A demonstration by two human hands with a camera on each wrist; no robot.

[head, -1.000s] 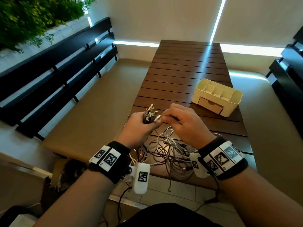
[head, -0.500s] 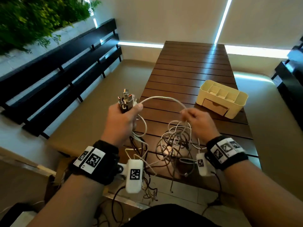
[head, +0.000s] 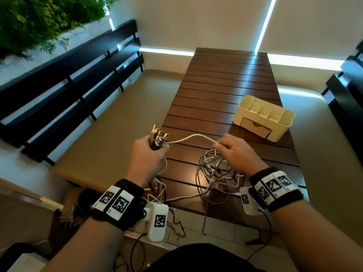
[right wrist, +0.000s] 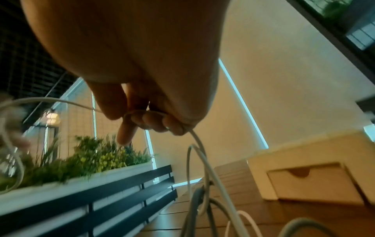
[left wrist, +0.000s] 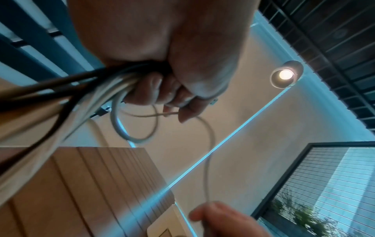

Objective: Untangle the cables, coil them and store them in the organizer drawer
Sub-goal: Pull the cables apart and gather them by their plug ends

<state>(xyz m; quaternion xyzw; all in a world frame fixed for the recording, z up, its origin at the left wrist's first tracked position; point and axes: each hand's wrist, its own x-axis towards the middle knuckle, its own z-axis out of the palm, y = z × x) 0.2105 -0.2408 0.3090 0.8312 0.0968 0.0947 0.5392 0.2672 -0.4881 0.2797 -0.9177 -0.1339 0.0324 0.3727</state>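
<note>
Several plug ends [head: 158, 137] stood bunched in the left hand's [head: 146, 160] fist; the right hand [head: 233, 152] pinched one white cable [head: 191, 136] above the tangle [head: 214, 173], lower centre. Pulling probably tightens hidden knots or drags it off the surface [head: 225, 85]. Organizer [head: 264, 117] sat right of centre, its drawer closed.

The left hand [head: 146, 156] wraps a bundle of connectors [head: 157, 137], so the part of each cord inside the fist is hidden, and how many cords it grips cannot be counted. In the left wrist view the dark and pale cords [left wrist: 61, 99] smear into blur and run off the left edge. The tangle of cables [head: 215, 173] on the table [head: 225, 85] overlaps too tightly to trace single cords. Under the near table edge, thin wires [head: 176, 226] are too small to identify. The organizer [right wrist: 310, 168] is soft and cut off at the right.
</note>
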